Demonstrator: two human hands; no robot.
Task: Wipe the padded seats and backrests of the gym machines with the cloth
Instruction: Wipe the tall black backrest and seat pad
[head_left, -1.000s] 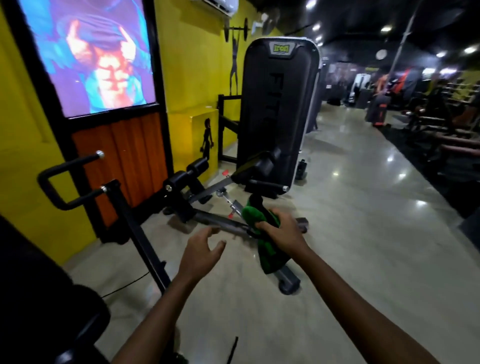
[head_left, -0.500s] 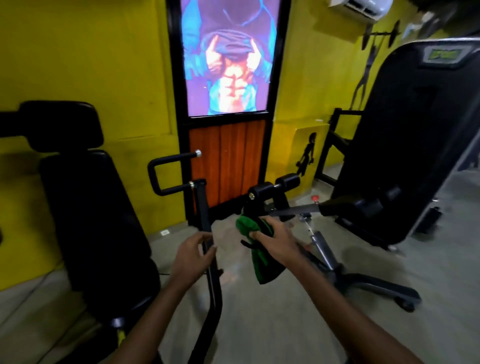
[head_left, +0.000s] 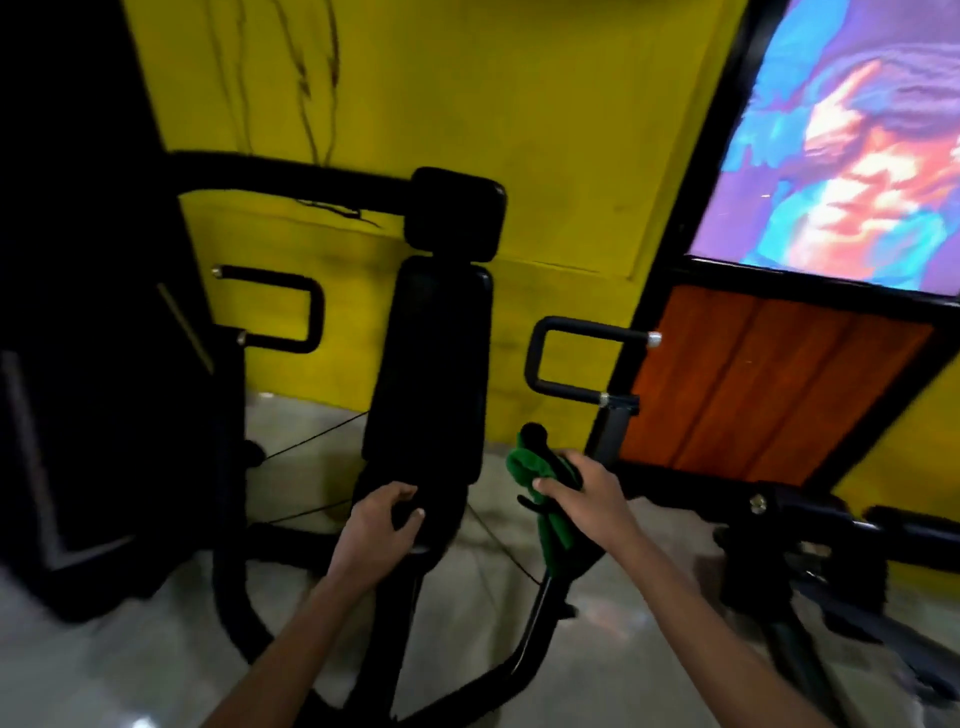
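- Nearest to us, our two bare forearms reach forward over a pale, glossy floor (head_left: 130, 670) that throws back soft glints of light.
- Our left hand (head_left: 382, 527) rests on the front of the black padded seat (head_left: 415, 499), fingers curled over its edge — grasping the pad.
- Our right hand (head_left: 587, 501) is clenched around the cloth (head_left: 535, 483), a green bundle that sticks up above the knuckles and hangs down below the palm; it is held in the air just to the right of the seat, not touching the padding.
- Thin black cables (head_left: 311, 434) run across the floor under the seat, and a curved black frame tube (head_left: 234, 571) sweeps down past it on the left.
- Above the seat stands the long black backrest (head_left: 431, 364), upright, with a squarish black headrest (head_left: 457, 213) on top.
- A looped black handle (head_left: 291, 312) shows on the left of the backrest and another handle (head_left: 571, 358) on the right, each tipped with a silver cap.
- At the far left a large dark panel (head_left: 78, 312) of the machine fills the edge of the view; at the lower right, another machine's black bar (head_left: 831, 525) is blurred.
- Behind everything is a yellow wall (head_left: 519, 104) marked with dark cracks.
- To the right, a black-framed door (head_left: 670, 270) has an orange wood panel (head_left: 753, 395) below and a bright blue and red poster (head_left: 841, 140) above.
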